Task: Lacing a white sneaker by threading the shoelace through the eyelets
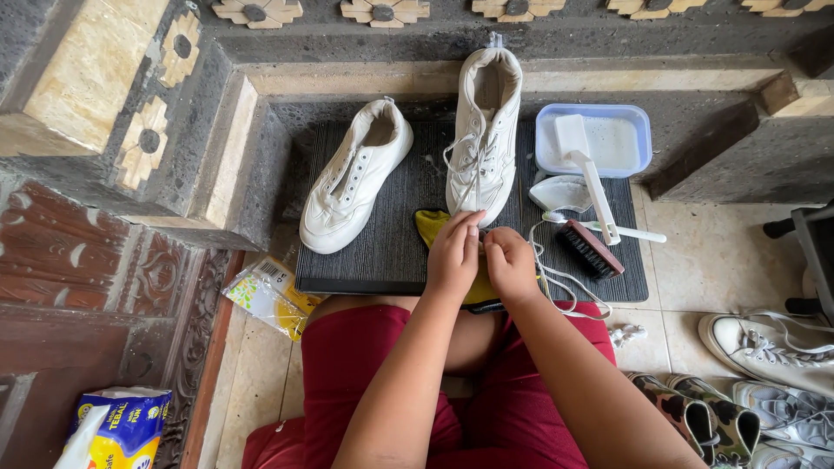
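Two white sneakers lie on a dark ribbed mat (395,252). The left sneaker (354,174) has no lace; the right sneaker (483,130) has a loose white lace (473,161) running down toward my hands. My left hand (453,256) and my right hand (509,260) are side by side at the mat's near edge, fingers pinched on the lace end. A yellow cloth (430,226) lies under my hands.
A blue tub of soapy water (638,139) holds a white brush (584,161). A wooden bristle brush (589,249), a toothbrush (621,231) and a loose lace (565,282) lie on the mat's right. Other shoes (764,347) stand at right, packets (265,300) at left.
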